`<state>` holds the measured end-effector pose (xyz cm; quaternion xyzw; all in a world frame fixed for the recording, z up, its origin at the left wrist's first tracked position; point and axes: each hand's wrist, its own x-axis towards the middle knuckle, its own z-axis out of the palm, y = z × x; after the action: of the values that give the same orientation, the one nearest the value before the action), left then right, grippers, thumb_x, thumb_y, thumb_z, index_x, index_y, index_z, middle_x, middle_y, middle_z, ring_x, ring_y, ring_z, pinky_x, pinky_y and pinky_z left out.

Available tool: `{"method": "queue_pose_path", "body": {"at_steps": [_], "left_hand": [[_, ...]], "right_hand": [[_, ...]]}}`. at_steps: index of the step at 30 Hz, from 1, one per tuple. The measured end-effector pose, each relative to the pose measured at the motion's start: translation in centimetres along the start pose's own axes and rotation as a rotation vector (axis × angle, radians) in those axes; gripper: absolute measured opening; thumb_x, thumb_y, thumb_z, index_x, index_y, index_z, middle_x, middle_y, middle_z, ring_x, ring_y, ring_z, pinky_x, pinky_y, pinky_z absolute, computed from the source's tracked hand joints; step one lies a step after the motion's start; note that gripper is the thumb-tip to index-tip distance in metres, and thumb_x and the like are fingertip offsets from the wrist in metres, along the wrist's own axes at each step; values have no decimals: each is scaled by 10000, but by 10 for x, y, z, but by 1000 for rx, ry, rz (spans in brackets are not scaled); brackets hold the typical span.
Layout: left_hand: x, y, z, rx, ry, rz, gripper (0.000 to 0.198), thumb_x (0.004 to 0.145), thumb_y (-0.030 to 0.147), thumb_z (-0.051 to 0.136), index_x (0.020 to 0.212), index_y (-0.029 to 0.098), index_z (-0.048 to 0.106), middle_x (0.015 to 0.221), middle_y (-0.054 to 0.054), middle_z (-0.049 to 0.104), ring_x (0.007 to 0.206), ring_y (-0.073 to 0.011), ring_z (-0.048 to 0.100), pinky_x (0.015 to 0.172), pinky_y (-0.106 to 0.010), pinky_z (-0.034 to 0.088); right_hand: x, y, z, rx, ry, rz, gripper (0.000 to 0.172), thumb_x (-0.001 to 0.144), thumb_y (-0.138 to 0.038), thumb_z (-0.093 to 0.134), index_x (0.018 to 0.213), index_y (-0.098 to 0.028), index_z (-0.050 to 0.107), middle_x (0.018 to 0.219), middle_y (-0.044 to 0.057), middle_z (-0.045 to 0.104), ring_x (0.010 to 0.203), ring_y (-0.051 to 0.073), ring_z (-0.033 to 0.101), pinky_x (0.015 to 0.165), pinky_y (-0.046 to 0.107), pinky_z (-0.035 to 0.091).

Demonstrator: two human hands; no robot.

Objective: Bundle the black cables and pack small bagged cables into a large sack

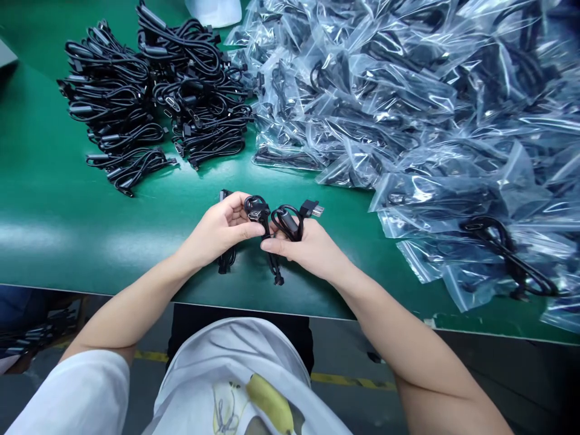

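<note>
Both my hands are closed on one black cable just above the near part of the green table. My left hand pinches a looped part with a connector by its thumb and fingers. My right hand grips the coiled part, and a plug end sticks out above its fingers. Loose ends of the cable hang down between the two hands to the table.
A pile of bare coiled black cables lies at the far left. A large heap of clear plastic bags with cables fills the right and back. One unbagged cable rests on the bags at the right. The table's near edge runs below my wrists.
</note>
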<state>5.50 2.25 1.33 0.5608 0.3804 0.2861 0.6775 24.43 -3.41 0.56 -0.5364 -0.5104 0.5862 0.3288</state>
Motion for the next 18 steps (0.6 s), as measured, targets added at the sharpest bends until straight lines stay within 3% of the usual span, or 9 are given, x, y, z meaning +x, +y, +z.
{"method": "queue_pose_path", "body": {"at_steps": [5,8,11,18], "left_hand": [[-1,2,0,-20,-57,0,328,754,371,824,912,177,612,902,-6,666,845,-150,646,807,-271,515],[0,1,-3,-56,-27,51,275,774,347,817,895,179,636,880,5,649,838,-132,622,809,-250,501],[0,-2,-4,-98,9,51,266,753,336,833,883,175,665,896,-7,667,865,-145,625,834,-260,495],[2,0,-2,-226,47,-26,376,661,382,896,880,170,675,858,-8,691,815,-146,629,831,-278,502]], "right_hand": [[3,7,5,75,-25,14,420,690,-531,809,767,-189,578,655,-58,476,630,117,442,636,275,359],[4,11,11,130,17,-42,366,739,-499,772,872,-192,623,854,-5,610,842,177,551,810,315,438],[4,13,14,156,27,-80,361,798,-490,726,991,-194,652,997,23,659,993,210,571,943,346,425],[2,14,15,245,-56,-13,434,833,-600,674,818,-170,620,783,11,599,749,156,529,744,304,413]]}}
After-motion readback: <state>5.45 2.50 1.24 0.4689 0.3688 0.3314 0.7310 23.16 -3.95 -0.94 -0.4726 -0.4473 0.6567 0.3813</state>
